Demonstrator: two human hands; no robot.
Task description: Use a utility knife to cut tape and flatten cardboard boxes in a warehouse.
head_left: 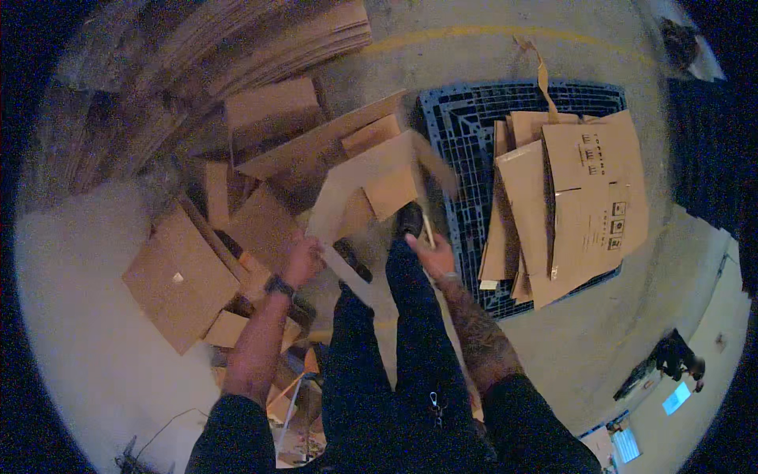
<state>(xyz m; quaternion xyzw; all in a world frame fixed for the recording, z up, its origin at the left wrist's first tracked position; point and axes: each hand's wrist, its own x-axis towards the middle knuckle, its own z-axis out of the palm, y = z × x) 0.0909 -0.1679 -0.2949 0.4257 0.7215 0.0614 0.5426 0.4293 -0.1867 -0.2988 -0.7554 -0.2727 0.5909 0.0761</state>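
Note:
Between my two hands is an open cardboard box (347,175), blurred by motion and tilted over my feet. My left hand (302,259), with a dark band on its wrist, grips the box's near left edge. On the opposite side my right hand (434,257) is closed round the edge of a panel, its fingers partly hidden. Through the box's open middle my dark shoes and the floor show. Just beyond it leans another open cardboard box (316,146), and it cannot be told whether the two touch.
At right, flattened cardboard boxes (592,178) lie stacked on a black plastic pallet (462,107), with a tan strip (542,77) trailing off. Loose boxes (185,272) pile at left. More flat cardboard (260,47) is stacked far left. Another person (673,353) is at lower right.

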